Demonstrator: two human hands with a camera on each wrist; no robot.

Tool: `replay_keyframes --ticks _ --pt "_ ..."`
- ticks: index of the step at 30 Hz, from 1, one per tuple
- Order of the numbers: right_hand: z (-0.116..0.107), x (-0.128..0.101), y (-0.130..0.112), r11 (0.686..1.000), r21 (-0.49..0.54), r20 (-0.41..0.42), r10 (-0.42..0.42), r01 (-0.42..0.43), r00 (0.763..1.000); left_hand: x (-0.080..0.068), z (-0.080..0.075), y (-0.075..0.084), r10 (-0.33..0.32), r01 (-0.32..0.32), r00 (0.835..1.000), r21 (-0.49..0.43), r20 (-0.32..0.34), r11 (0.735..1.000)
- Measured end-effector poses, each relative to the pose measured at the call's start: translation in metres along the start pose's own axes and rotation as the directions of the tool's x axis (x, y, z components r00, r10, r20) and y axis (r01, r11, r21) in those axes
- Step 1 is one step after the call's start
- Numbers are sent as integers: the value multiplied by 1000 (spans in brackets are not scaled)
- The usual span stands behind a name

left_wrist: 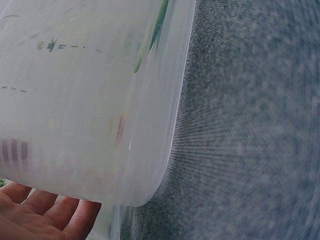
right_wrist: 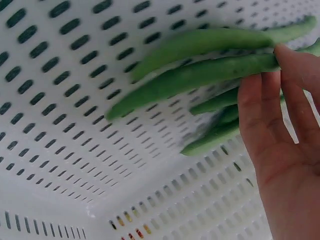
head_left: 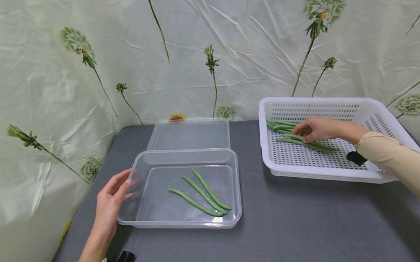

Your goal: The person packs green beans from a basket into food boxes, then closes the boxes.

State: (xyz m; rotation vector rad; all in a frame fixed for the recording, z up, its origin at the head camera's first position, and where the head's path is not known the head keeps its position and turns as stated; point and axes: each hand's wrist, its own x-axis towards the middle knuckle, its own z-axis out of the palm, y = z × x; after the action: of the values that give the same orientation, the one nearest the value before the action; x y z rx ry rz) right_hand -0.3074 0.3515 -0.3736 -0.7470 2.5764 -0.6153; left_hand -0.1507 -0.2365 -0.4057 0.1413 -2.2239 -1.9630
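A clear plastic container (head_left: 179,221) holds 3 green beans (head_left: 194,204) on its bottom. My left hand (head_left: 109,203) grips its left rim, the thumb at the edge and the fingers showing faintly through the plastic. In the left wrist view those fingers (left_wrist: 65,215) lie against the container's end wall (left_wrist: 100,165). Over the white perforated basket (head_left: 276,166), my right hand (head_left: 323,129) reaches in. Between thumb and fingers it pinches a green bean (right_wrist: 195,77). Another bean (right_wrist: 195,47) lies alongside, and more beans (right_wrist: 215,135) sit partly hidden behind the fingers.
Behind the container lies a clear flat lid (head_left: 191,134). A grey cloth (head_left: 279,231) covers the table. At the back and left hangs a pale plastic sheet (head_left: 128,46) with a flower print. A black wrist strap (head_left: 356,158) shows at the right sleeve.
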Motion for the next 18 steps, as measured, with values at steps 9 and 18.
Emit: replay_keyframes --ticks 9,18 --pt "-12 -7 -2 958 286 21 -1 -5 1000 0 0 0 0 0 1000 9 -3 1000" --pt "-17 -16 -11 921 384 20 62 -65 998 -1 -2 1 6 -8 999 48 35 999"
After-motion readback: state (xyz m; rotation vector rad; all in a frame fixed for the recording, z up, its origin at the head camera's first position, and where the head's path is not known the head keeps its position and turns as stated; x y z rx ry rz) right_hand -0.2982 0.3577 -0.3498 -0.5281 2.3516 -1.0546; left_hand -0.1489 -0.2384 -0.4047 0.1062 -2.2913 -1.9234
